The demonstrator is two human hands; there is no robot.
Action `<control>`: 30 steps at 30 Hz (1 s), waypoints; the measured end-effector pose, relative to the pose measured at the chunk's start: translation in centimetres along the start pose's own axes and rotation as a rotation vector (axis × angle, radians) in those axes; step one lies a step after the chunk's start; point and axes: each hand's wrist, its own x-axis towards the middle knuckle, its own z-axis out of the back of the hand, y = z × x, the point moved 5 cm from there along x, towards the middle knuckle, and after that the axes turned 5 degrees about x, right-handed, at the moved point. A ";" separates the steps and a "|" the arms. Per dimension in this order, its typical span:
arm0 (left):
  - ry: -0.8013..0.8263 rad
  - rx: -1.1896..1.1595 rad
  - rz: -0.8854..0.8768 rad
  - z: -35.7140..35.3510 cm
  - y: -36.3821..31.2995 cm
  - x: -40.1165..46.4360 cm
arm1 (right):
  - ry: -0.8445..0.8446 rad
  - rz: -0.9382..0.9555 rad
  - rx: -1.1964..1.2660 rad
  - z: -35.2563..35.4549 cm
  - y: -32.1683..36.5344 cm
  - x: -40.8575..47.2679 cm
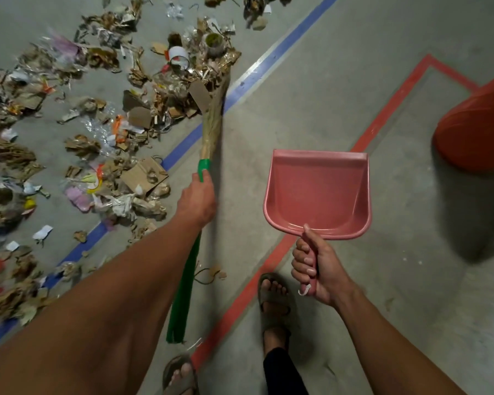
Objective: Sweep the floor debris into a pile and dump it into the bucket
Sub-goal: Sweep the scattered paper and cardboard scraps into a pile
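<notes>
My left hand (198, 198) grips the green handle of a grass broom (211, 126). Its straw head reaches forward to the edge of the debris (103, 115), a wide scatter of torn cardboard, paper and plastic wrap over the left half of the floor. My right hand (315, 267) holds a pink dustpan (318, 195) by its handle, above the floor, mouth pointing away from me, nothing in it. An orange-red bucket (476, 124) stands at the right edge, partly out of frame.
A blue tape line (240, 86) runs diagonally along the debris edge. A red tape line (382, 112) runs parallel, between the dustpan and the bucket. My sandalled feet (273, 297) stand near the red line. Bare concrete lies between the lines and around the bucket.
</notes>
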 end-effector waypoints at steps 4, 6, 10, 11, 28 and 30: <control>-0.056 0.051 -0.169 -1.3 4.7 -5.3 | 0.012 0.061 0.032 -1.5 -2.8 -2.0; -0.031 0.040 -0.293 -2.6 6.3 -8.4 | 0.009 0.087 0.039 -2.3 -4.7 -3.1; 0.140 0.116 -0.493 -6.2 8.4 -13.7 | -0.009 0.130 0.070 -3.2 -9.1 -5.4; 0.181 0.165 -0.517 -7.1 9.1 -14.6 | -0.019 0.140 0.075 -3.2 -10.2 -5.8; 0.037 -0.131 -0.245 -6.3 20.2 -25.9 | -0.017 0.117 0.005 -0.4 -22.6 -13.6; 0.104 -0.205 -0.285 -8.2 19.6 -29.4 | -0.006 0.116 -0.001 0.0 -23.5 -15.1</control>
